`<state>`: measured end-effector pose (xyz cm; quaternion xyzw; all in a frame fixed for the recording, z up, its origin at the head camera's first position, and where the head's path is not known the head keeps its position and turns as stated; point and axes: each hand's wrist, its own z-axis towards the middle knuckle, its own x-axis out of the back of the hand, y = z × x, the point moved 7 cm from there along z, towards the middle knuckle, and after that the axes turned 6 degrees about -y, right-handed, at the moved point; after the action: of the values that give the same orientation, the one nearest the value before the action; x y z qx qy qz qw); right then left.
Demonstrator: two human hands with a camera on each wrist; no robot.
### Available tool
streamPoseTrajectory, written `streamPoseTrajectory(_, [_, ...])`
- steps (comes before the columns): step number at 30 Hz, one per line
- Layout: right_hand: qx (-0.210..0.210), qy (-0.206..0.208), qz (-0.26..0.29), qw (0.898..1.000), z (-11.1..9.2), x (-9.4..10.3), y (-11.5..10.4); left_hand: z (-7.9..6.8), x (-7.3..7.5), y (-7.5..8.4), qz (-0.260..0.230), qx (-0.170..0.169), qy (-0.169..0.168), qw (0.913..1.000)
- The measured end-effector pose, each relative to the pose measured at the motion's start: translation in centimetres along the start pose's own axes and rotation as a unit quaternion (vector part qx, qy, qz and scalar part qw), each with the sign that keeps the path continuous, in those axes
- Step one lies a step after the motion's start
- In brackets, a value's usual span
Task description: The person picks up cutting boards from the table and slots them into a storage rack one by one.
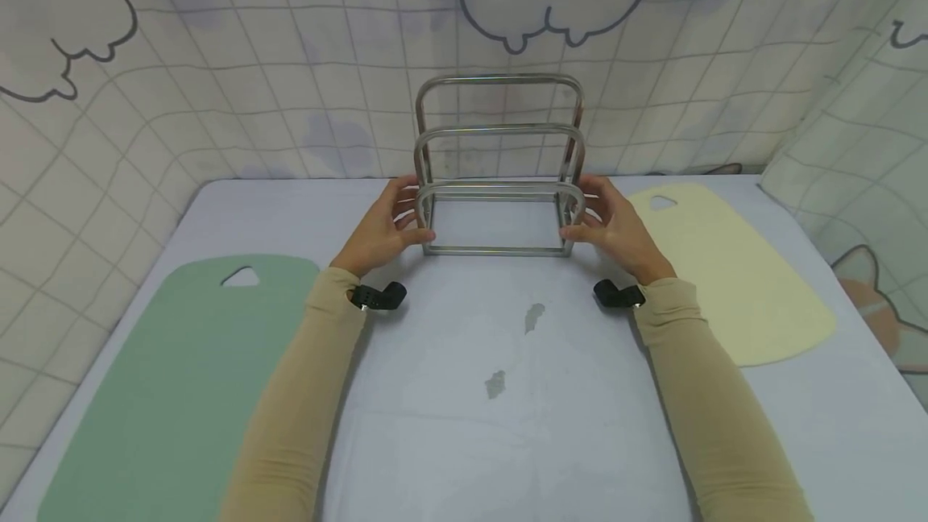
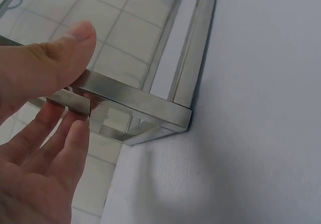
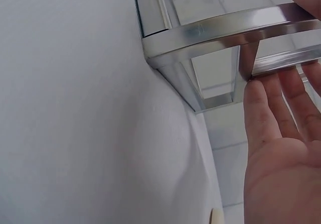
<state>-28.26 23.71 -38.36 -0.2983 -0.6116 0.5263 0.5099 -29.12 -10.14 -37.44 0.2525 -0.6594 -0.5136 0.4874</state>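
Observation:
A shiny metal rack [image 1: 500,130] with three hoops of rising height stands at the far side of the white table. My left hand [image 1: 387,225] grips its left side, thumb across the front bar and fingers behind. On the opposite side my right hand [image 1: 616,225] holds it the same way. Up close in the left wrist view, the rack's flat metal frame [image 2: 135,92] runs between thumb and fingertips [image 2: 77,133], its lower corner at the tabletop. In the right wrist view, the fingers lie along the rack's bar [image 3: 286,63]; the thumb is mostly cut off by the frame edge.
A green cutting board [image 1: 181,377] lies on the left of the table, partly behind the left sleeve. On the right lies a pale yellow cutting board [image 1: 732,272]. Gridded curtain cloth [image 1: 290,103] hangs close behind the rack. Two grey-green patches [image 1: 534,317] mark the white tabletop [image 1: 449,457].

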Motion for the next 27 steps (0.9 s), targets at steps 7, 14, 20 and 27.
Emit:
streamPoseTrajectory(7, [-0.022,0.0,-0.029,0.999,-0.3,0.1,0.0,-0.3,0.3,0.5,0.069,0.011,-0.015,0.9974])
streamPoseTrajectory(14, [-0.041,-0.005,-0.034,0.999,-0.9,0.1,-0.2,-1.1,1.8,1.6,0.144,0.017,-0.033,0.9889])
streamPoseTrajectory(20, [-0.054,0.007,-0.076,0.996,-1.5,0.6,-0.8,-1.9,3.3,2.7,0.183,0.007,-0.025,0.9828])
streamPoseTrajectory(27, [-0.04,0.034,-0.099,0.994,-2.6,1.3,-2.2,-3.1,4.7,3.0,0.237,0.011,-0.027,0.9712])
